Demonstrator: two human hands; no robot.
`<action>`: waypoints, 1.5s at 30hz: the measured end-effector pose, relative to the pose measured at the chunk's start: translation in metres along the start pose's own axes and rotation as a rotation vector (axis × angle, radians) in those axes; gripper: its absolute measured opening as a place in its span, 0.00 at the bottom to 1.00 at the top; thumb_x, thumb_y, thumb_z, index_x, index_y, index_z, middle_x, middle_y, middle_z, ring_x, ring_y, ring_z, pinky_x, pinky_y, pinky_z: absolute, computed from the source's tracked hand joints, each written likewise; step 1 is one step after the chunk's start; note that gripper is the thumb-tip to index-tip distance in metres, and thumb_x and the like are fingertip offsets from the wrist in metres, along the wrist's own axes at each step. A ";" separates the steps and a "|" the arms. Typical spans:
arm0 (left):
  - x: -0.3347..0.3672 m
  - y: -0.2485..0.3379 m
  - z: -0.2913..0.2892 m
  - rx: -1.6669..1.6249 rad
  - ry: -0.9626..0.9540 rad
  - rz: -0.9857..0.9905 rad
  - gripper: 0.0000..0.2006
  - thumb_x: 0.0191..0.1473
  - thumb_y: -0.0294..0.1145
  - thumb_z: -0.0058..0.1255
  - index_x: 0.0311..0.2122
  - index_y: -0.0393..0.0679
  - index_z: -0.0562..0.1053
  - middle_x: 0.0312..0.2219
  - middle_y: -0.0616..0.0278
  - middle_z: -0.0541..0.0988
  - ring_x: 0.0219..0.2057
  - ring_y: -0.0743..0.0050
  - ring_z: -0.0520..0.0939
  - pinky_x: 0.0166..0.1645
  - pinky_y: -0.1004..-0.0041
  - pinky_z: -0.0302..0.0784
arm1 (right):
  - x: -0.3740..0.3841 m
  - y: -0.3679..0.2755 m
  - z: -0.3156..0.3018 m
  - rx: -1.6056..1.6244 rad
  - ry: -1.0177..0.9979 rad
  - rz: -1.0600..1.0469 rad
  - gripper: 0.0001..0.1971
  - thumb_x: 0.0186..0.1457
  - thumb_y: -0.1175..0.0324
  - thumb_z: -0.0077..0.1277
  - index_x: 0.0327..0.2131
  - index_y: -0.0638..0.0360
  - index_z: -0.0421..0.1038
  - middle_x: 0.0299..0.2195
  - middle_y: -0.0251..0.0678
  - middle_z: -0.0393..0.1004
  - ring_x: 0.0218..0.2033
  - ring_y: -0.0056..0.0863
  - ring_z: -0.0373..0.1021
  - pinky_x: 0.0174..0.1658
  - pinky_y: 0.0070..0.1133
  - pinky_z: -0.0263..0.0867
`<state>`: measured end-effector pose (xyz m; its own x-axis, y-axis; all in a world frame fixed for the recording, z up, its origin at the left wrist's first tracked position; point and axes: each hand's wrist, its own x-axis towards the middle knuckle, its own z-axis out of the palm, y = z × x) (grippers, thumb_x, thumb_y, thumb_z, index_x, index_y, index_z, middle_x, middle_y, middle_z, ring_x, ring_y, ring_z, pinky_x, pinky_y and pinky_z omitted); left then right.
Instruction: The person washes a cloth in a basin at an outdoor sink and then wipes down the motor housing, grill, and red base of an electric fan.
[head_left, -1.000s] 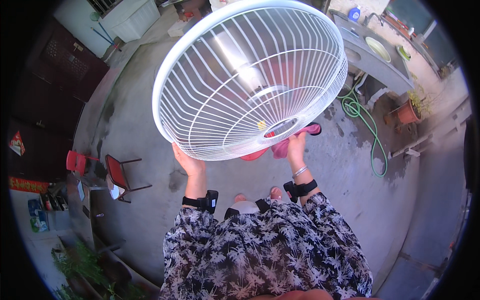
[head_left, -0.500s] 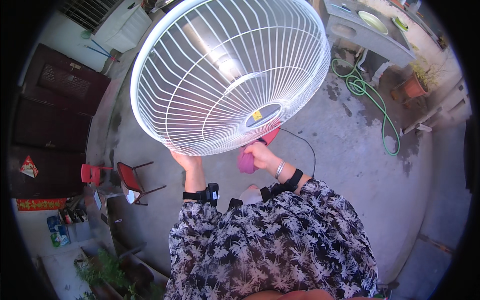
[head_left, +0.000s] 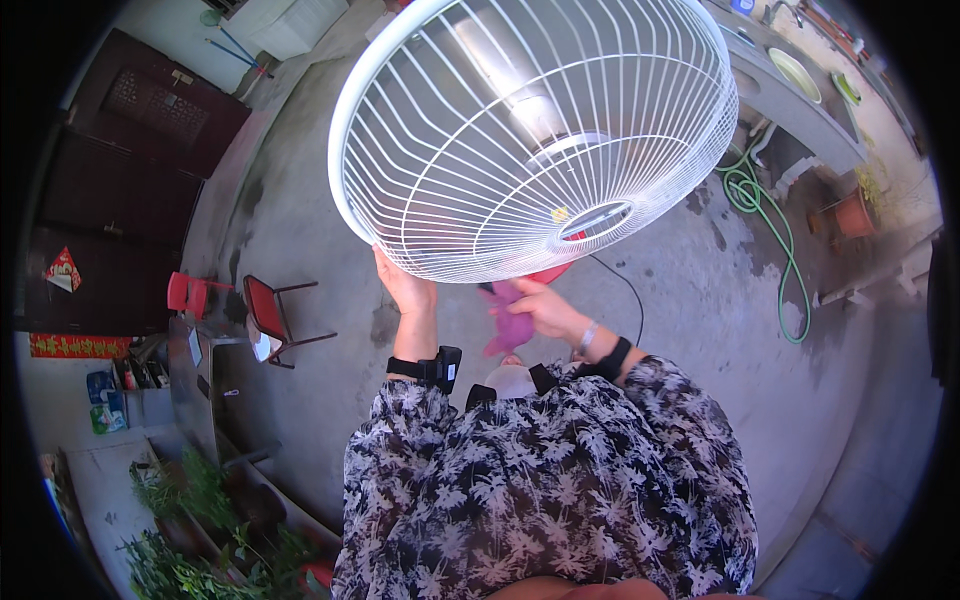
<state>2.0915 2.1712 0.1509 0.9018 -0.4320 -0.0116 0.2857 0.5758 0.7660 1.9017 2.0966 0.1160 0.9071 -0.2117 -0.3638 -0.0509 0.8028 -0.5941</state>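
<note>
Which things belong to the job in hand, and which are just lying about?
In use:
white wire fan guard, against the left hand
pink cloth, in the right hand

Lying about:
green hose
red folding chair
terracotta plant pot

Right fingers (head_left: 527, 294), pink cloth (head_left: 513, 326) shifted left beneath fan guard (head_left: 520, 242).

- Fan guard (head_left: 520, 190): white wire.
- Cloth (head_left: 514, 328): purple-pink.
- Shirt (head_left: 560, 480), near: black, white palm-tree print.
- Wrist strap (head_left: 413, 370), left arm: black.
- Folding chair (head_left: 264, 306), left: red, dark frame.
- Door (head_left: 150, 110), far left: dark maroon.
- Hose (head_left: 783, 240), right: green.
- Floor (head_left: 710, 400): grey, darker blotches.
</note>
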 end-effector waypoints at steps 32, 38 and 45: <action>-0.023 0.176 -0.198 -0.055 0.072 -0.235 0.24 0.56 0.43 0.35 0.53 0.39 0.55 0.46 0.53 0.66 0.46 0.63 0.68 0.51 0.66 0.65 | -0.014 -0.031 0.232 -1.839 0.221 -1.381 0.14 0.42 0.75 0.52 0.37 0.66 0.68 0.35 0.44 0.71 0.38 0.40 0.68 0.44 0.28 0.62; -0.019 0.248 -0.170 0.166 -0.132 0.322 0.25 0.55 0.38 0.39 0.55 0.43 0.50 0.50 0.57 0.61 0.50 0.65 0.64 0.54 0.67 0.59 | -0.027 -0.124 0.250 -1.701 0.878 -1.494 0.25 0.48 0.59 0.48 0.50 0.57 0.60 0.51 0.45 0.56 0.55 0.39 0.50 0.55 0.30 0.45; -0.036 0.249 -0.149 1.187 -0.220 0.967 0.15 0.27 0.30 0.57 0.28 0.47 0.73 0.40 0.51 0.64 0.40 0.52 0.63 0.44 0.60 0.59 | -0.022 -0.098 0.277 -1.840 0.828 -1.358 0.31 0.46 0.46 0.46 0.52 0.50 0.58 0.52 0.43 0.55 0.56 0.39 0.48 0.56 0.31 0.44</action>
<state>2.1788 2.4336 0.2467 0.4901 -0.3836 0.7827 -0.8679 -0.1315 0.4790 2.0022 2.1773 0.3814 0.4840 -0.4176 0.7690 -0.3984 -0.8876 -0.2312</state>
